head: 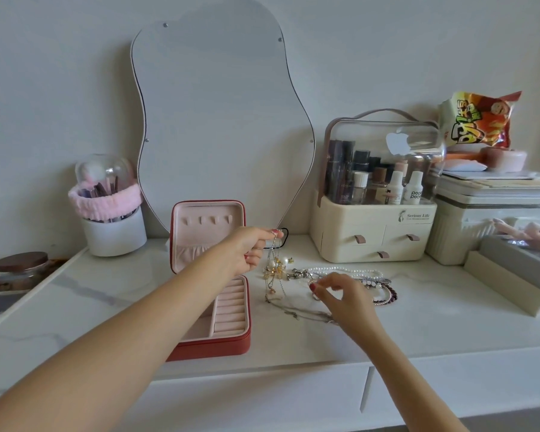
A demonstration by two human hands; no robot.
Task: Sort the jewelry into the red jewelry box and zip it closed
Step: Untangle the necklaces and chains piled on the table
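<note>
Both forearms are bare and reach forward from the lower edge of the view. The left arm runs long and straight from the lower left corner, rising diagonally toward the middle, its wrist nearly level with the forearm. The left hand (251, 249) is raised, palm turned toward the right, thumb and forefinger pressed together at the top in a pinch on a thin chain (273, 254) that hangs down from them; the other fingers curl loosely beneath. The right arm comes in from the lower right, shorter in view, wrist bent slightly down. The right hand (345, 296) is lower, back upward, fingers arched, thumb and forefinger tips close together, pointing left.
</note>
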